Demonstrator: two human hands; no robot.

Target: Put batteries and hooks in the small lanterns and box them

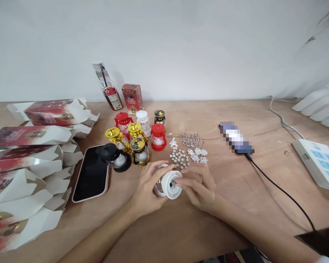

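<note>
My left hand [146, 190] is wrapped round a small white lantern [168, 183], tipped on its side with its round base facing me. My right hand [199, 186] pinches at the middle of that base, where a small metal part shows; what the fingertips hold is too small to name. Just beyond the hands lie several button cell batteries [179, 157], small white plastic tabs [197, 154] and thin metal wire pieces [191, 138]. A cluster of toy lanterns [135, 140] in red, gold, black and white stands to the left of these.
A phone [91, 174] lies face up at the left, beside flattened red-and-white cartons [30, 164]. A bottle [109, 87] and a red box [132, 98] stand by the wall. Another phone [236, 138] with a black cable and a white power strip [318, 162] lie at the right.
</note>
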